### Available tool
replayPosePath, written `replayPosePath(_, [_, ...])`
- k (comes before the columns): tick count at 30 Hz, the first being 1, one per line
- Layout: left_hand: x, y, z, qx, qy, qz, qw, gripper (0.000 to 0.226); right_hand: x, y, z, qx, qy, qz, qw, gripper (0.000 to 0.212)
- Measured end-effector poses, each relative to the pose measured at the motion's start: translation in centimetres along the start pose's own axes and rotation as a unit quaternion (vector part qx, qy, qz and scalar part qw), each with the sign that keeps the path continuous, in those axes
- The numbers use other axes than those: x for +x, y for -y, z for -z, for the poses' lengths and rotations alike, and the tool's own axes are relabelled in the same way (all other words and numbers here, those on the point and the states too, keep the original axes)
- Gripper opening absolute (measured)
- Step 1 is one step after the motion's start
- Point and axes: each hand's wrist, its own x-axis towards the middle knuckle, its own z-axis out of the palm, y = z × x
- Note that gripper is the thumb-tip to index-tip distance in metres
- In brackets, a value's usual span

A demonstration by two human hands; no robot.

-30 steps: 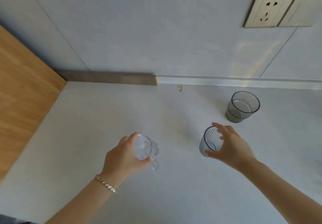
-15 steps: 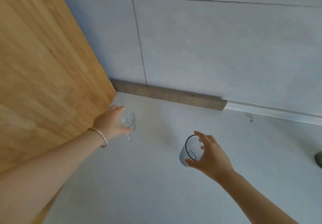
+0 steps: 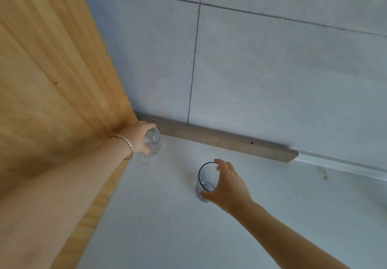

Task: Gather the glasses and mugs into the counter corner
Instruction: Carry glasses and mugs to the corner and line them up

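Note:
My left hand (image 3: 137, 136) grips a clear glass mug (image 3: 152, 144) by its rim, deep in the counter corner where the wooden panel meets the tiled wall. The mug's handle points toward me, and its base is at or just above the pale counter (image 3: 188, 227). My right hand (image 3: 227, 186) holds a ribbed, grey-tinted glass (image 3: 206, 179) from its right side, fingers curled over the rim, about a hand's width to the right of the mug and nearer to me. I cannot tell whether this glass rests on the counter.
A tall wooden panel (image 3: 52, 80) closes off the left side. The tiled wall (image 3: 272, 70) stands behind, with a grey-brown strip (image 3: 219, 141) along its foot that ends at the right.
My left hand carried the mug farther back and left into the corner. My right hand followed with the ribbed glass. The view swung left, so the dark glass on the right is gone from view.

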Motion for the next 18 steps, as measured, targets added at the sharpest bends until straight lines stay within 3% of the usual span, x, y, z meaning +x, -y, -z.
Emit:
replayPosePath(8, [2.2,1.0,0.5,0.000,0.017,-0.032,0.999,0.083,9.2,6.7,-1.6,-0.042,-0.017,0.047,0.998,0.082])
replayPosePath(14, [1.7,1.3,0.1,0.009,0.028,-0.036,0.999,0.087,10.9,8.1,-3.3,0.011,-0.037,0.065,0.997,0.101])
replayPosePath(18, [-0.4,0.8,-0.7,0.057,-0.049,-0.012,0.997,0.076,8.2,5.6,-3.0,0.028,0.009,0.037,0.999,0.095])
